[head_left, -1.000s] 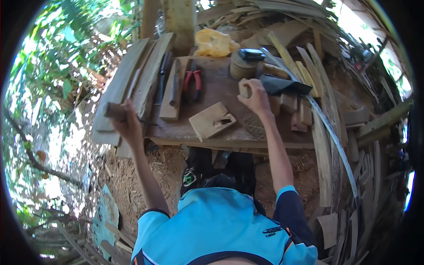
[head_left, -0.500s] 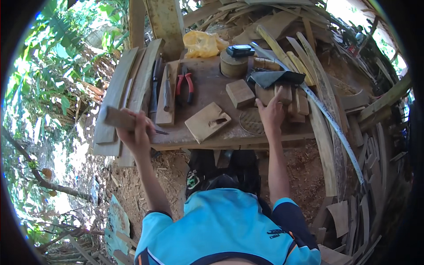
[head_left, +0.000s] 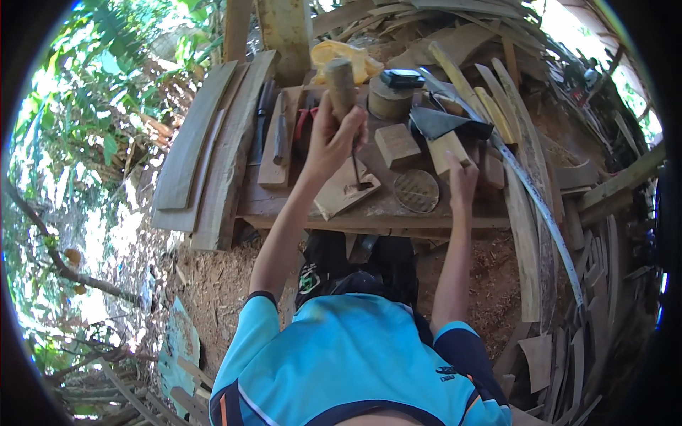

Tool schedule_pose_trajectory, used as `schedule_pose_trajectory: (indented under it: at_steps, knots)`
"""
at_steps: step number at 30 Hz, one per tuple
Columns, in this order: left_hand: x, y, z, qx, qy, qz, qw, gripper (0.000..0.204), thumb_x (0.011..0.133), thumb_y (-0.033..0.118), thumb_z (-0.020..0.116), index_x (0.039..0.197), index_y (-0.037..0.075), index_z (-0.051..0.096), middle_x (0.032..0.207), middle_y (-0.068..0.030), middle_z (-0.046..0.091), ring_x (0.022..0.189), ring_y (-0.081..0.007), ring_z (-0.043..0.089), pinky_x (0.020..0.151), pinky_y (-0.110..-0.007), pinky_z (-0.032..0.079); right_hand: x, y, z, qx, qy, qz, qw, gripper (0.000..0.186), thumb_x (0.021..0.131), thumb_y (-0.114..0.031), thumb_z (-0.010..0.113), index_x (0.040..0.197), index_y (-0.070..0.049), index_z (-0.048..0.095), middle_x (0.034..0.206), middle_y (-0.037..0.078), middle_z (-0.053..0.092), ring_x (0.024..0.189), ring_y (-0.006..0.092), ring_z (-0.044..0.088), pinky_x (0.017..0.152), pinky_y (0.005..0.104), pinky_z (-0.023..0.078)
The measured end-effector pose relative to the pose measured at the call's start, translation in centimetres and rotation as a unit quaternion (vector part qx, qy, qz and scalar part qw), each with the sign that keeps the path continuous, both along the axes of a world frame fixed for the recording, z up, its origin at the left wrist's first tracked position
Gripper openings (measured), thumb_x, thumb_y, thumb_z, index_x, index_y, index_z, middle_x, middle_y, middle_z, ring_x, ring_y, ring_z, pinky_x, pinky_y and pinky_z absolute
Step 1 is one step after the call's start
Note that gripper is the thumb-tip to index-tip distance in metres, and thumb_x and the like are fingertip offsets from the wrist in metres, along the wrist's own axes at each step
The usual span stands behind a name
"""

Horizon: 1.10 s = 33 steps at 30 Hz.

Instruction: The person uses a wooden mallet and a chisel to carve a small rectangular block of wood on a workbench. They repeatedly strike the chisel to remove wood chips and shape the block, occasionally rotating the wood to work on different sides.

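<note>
My left hand (head_left: 332, 142) is closed around the wooden handle of a chisel (head_left: 342, 86), held nearly upright. Its thin blade reaches down to the dark carved hollow in a flat wooden block (head_left: 339, 193) on the bench; whether the tip touches cannot be made out. To the right, my right hand (head_left: 462, 181) is closed on the near end of a rectangular wooden block (head_left: 446, 150). A dark folded piece of sheet (head_left: 444, 125) lies by that block's far end. Between my hands are a square wooden block (head_left: 397, 145) and a round disc (head_left: 416, 191).
On the bench (head_left: 270, 206) lie red-handled pliers (head_left: 304, 119), partly hidden by my left hand, and a narrow tool on a board (head_left: 279, 135). Planks (head_left: 234, 156) line the left side. A round wood block (head_left: 389, 99) bears a black device. Long strips (head_left: 526, 248) run down the right.
My left hand has brought the chisel rightward from the bench's left edge and turned it upright over the carved block. My right hand, formerly with a finger stretched out, has closed on the rectangular wooden block.
</note>
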State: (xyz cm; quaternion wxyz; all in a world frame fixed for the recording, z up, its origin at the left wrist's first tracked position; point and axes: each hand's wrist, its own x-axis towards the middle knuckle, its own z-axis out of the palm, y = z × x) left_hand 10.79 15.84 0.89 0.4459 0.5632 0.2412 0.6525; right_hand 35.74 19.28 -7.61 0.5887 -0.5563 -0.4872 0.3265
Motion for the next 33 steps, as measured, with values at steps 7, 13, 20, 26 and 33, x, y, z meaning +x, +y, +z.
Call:
schedule_pose_trajectory:
  at_steps: [7, 13, 20, 26, 33]
  knots:
    - [1.4, 1.4, -0.5, 0.018, 0.003, -0.039, 0.999, 0.025, 0.092, 0.026, 0.038, 0.109, 0.008, 0.038, 0.070, -0.0034, 0.044, 0.050, -0.0083, 0.043, 0.042, -0.021, 0.036, 0.5, -1.7, -2.1, 0.061, -0.055, 0.008, 0.997, 0.034, 0.074, -0.020, 0.063, 0.093, 0.006, 0.055, 0.084, 0.011, 0.061, 0.076, 0.0175, 0.057, 0.069, 0.0302, 0.044]
    - [1.9, 1.7, -0.8, -0.035, -0.018, -0.085, 0.996, 0.039, 0.091, 0.042, 0.032, 0.101, 0.005, 0.041, 0.064, -0.0031, 0.043, 0.047, -0.0092, 0.043, 0.041, -0.022, 0.035, 0.4, -1.8, -1.9, 0.046, -0.081, 0.015, 0.996, 0.034, 0.074, -0.022, 0.063, 0.094, 0.005, 0.054, 0.084, 0.012, 0.060, 0.077, 0.0186, 0.056, 0.069, 0.0304, 0.043]
    - [2.6, 2.1, -0.1, -0.018, 0.008, -0.069, 0.997, 0.045, 0.090, 0.047, 0.031, 0.097, 0.004, 0.042, 0.062, -0.0029, 0.043, 0.045, -0.0090, 0.042, 0.040, -0.022, 0.034, 0.4, -1.7, -1.9, 0.052, -0.066, 0.024, 0.996, 0.033, 0.074, -0.021, 0.063, 0.093, 0.004, 0.054, 0.083, 0.012, 0.060, 0.076, 0.0173, 0.056, 0.069, 0.0304, 0.044]
    - [2.8, 2.5, 0.0, -0.030, 0.015, -0.082, 0.996, 0.048, 0.089, 0.049, 0.030, 0.094, 0.003, 0.043, 0.060, -0.0026, 0.043, 0.043, -0.0092, 0.041, 0.039, -0.021, 0.032, 0.5, -1.7, -2.0, 0.060, -0.075, 0.028, 0.995, 0.031, 0.074, -0.020, 0.063, 0.093, 0.004, 0.054, 0.083, 0.011, 0.060, 0.075, 0.0168, 0.056, 0.069, 0.0301, 0.044]
    - [2.8, 2.5, 0.0, -0.028, 0.024, -0.096, 0.995, 0.049, 0.089, 0.050, 0.029, 0.090, 0.004, 0.043, 0.059, -0.0021, 0.041, 0.042, -0.0088, 0.039, 0.037, -0.022, 0.030, 0.2, -2.0, -1.7, 0.062, -0.067, 0.028, 0.995, 0.031, 0.075, -0.020, 0.062, 0.093, 0.004, 0.054, 0.083, 0.011, 0.060, 0.076, 0.0171, 0.056, 0.069, 0.0299, 0.044]
